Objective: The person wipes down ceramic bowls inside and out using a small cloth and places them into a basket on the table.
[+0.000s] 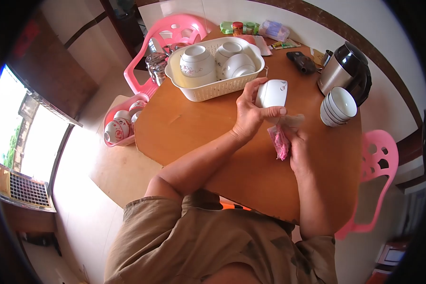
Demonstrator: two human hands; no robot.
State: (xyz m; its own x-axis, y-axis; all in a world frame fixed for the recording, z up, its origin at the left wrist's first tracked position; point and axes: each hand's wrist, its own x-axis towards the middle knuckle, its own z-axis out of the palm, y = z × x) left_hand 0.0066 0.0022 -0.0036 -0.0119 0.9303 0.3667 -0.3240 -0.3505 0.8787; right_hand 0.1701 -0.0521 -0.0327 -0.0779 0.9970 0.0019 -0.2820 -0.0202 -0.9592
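My left hand [250,110] grips a white bowl [271,93] with a small printed motif, tilted on its side above the wooden table. Fingers wrap behind it and the thumb presses near its lower edge. Just below, my right hand [298,146] is closed on a pink and whitish cloth [280,141], whose upper part reaches close to the bowl; whether it touches the bowl I cannot tell. To the right stands a leaning stack of several white bowls [338,106]. A cream plastic basket [204,93] with upturned white bowls [197,61] sits beyond my left hand.
A steel and black kettle [341,71] stands behind the stacked bowls, near a dark object [302,63]. Packets and a red-lidded jar [237,28] line the wall. Left of the table, a pink basket [113,113] holds patterned bowls. Pink chairs [381,165] flank the table [189,128].
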